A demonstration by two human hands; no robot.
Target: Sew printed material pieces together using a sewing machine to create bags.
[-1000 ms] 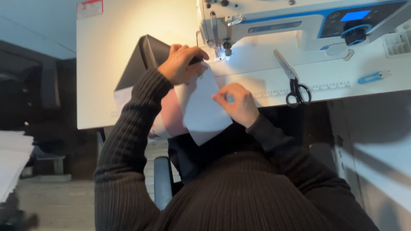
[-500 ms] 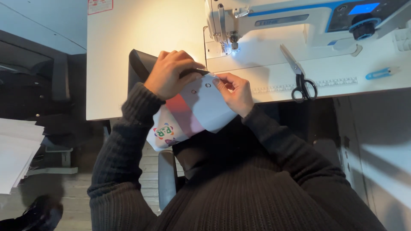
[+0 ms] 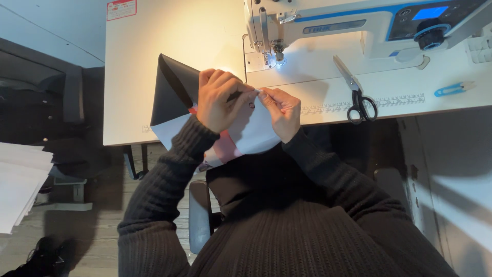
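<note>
left hand (image 3: 221, 100): closed over white-and-pink printed fabric piece (image 3: 253, 133) | right hand (image 3: 282, 110): pinching its top edge | place: front edge of white sewing table (image 3: 169, 31), below grey-white sewing machine (image 3: 359, 25) | handling: probably light, limp; best held by edges | nearby: black-handled scissors (image 3: 356, 97)

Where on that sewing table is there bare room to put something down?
The widest bare patch is the table top left of the sewing machine, above the black piece. A smaller strip lies between the scissors and the blue clipper. It is crowded by the needle, where both hands grip the white fabric.
</note>
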